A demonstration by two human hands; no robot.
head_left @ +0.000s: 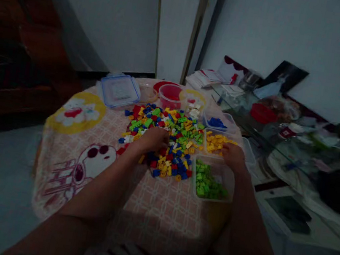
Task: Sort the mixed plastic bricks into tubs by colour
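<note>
A mixed pile of toy building bricks (182, 131) in red, blue, yellow, green and white lies on the round table. My left hand (156, 139) is over the middle of this pile, fingers curled down; whatever they hold is hidden. At the right, my right hand (233, 155) reaches over the rim of a clear container of yellow bricks (214, 142). Its fingers are drawn together at the yellow bricks, and I cannot make out what is between them. Nearer to me, a clear container holds green bricks (208, 184). Blue bricks (216, 122) sit in another container farther back.
A blue-edged clear lid (120, 91) and a pinkish round tub (170, 96) stand at the table's back. White bricks (194, 110) lie in a small group behind the pile. To the right, a glass table (254, 129) carries papers, a red bowl (264, 113) and bags.
</note>
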